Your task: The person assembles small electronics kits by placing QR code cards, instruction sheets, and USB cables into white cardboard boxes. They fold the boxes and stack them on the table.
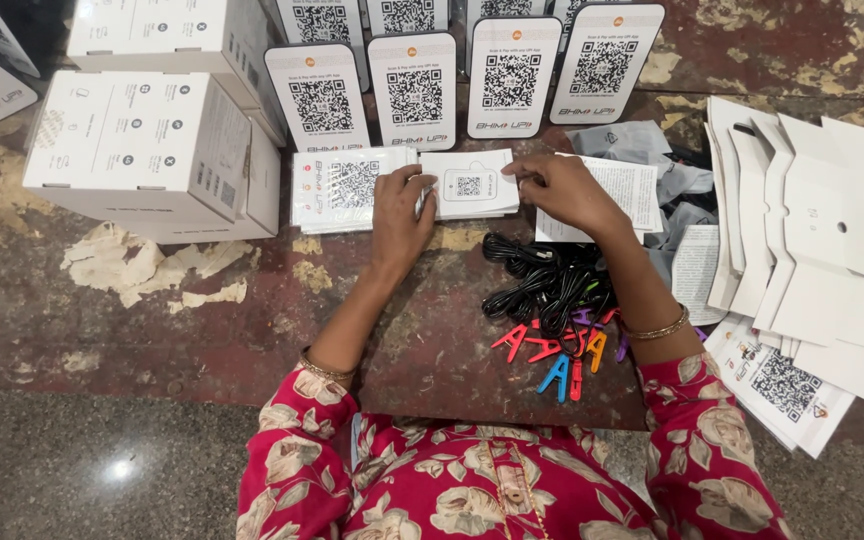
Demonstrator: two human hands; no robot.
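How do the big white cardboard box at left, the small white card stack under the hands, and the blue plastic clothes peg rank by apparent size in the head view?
1. Big white cardboard box
2. Small white card stack
3. Blue plastic clothes peg

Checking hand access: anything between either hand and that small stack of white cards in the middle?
Nothing visible. The left hand rests on the white card stack's left edge and the right hand pinches its upper right corner. The black cable bundle and coloured clips lie nearer the person, apart from it.
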